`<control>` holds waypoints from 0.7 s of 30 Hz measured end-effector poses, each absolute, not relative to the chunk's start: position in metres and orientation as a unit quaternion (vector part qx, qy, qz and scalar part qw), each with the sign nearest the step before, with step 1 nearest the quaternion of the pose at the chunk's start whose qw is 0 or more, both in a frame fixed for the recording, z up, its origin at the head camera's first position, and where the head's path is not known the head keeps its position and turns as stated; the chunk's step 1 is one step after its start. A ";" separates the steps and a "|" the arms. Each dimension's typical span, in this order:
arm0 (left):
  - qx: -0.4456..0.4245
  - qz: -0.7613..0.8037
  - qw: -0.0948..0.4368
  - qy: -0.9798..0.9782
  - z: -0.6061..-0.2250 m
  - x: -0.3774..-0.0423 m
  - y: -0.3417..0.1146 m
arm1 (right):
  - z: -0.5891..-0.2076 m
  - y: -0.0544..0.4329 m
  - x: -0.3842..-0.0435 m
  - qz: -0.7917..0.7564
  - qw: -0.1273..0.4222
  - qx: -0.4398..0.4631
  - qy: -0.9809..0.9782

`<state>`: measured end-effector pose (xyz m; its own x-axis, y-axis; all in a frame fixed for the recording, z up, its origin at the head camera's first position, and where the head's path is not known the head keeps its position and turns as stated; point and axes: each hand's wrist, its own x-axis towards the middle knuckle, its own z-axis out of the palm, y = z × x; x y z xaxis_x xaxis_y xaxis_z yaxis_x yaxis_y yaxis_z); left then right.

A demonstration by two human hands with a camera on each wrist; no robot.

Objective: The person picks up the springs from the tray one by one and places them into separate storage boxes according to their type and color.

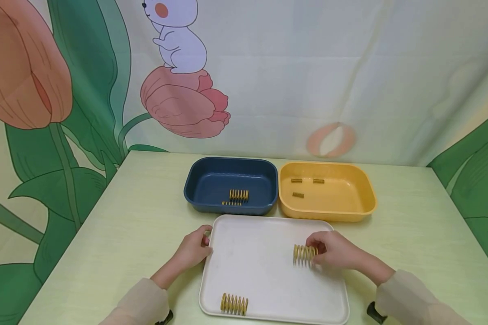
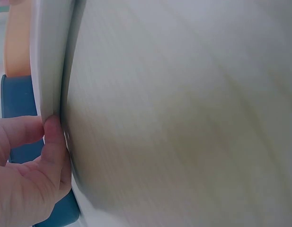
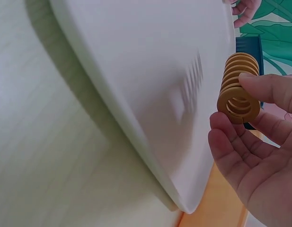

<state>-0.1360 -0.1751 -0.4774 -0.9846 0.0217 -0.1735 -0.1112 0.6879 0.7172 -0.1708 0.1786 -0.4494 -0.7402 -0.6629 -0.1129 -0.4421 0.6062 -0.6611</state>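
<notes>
My right hand (image 1: 337, 251) grips a large gold coil spring (image 1: 303, 253) above the right part of the white tray (image 1: 260, 266). In the right wrist view the spring (image 3: 239, 87) is held by one end between thumb and fingers, off the tray, with its shadow below. At the tray's left rim, my left hand (image 1: 194, 248) pinches the edge; the left wrist view shows thumb and fingertips meeting on the rim (image 2: 52, 61). Another large spring (image 1: 234, 304) lies at the tray's near left corner.
Behind the tray stands a dark blue bin (image 1: 203, 205) with a large gold spring (image 1: 239, 195) in it. Beside it, a yellow bin (image 1: 349, 214) holds three small springs (image 1: 298, 195). A printed curtain (image 1: 268, 90) hangs beyond the table's back edge.
</notes>
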 end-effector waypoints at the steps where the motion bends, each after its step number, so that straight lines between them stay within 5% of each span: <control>1: -0.025 0.394 0.084 0.915 -0.477 -0.136 -0.175 | -0.449 0.178 -0.171 -0.312 0.175 -0.314 0.879; 21: -0.026 0.389 0.085 0.917 -0.475 -0.135 -0.173 | -0.435 0.175 -0.179 -0.315 0.144 -0.330 0.878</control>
